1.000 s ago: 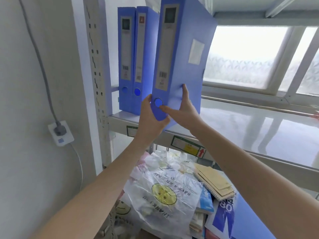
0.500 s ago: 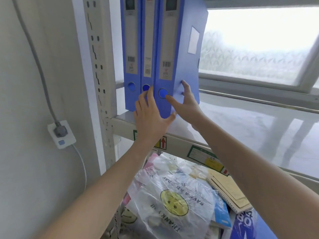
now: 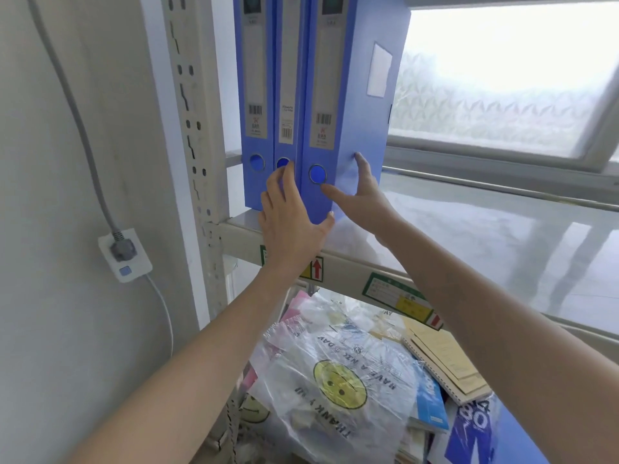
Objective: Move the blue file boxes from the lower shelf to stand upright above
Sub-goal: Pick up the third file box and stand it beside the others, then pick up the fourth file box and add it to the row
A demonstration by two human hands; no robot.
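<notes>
Three blue file boxes stand upright side by side at the left end of the upper shelf (image 3: 469,236): the left box (image 3: 254,95), the middle box (image 3: 286,78) and the right box (image 3: 355,95). My left hand (image 3: 291,222) lies flat, fingers up, against the lower spines of the middle and right boxes. My right hand (image 3: 365,199) rests splayed around the right box's front corner, thumb on the spine under its round hole, fingers on the side face. Neither hand lifts a box.
On the lower shelf lie a clear smiley-face plastic bag (image 3: 338,386), tan notebooks (image 3: 445,363) and a blue flat item (image 3: 475,426) at the lower right. The perforated shelf post (image 3: 194,128) stands left of the boxes. A wall socket (image 3: 124,256) with cable is further left.
The right box was tilted and held in both hands above the shelf edge; it now stands upright against the other two, and my hands have flattened onto it.
</notes>
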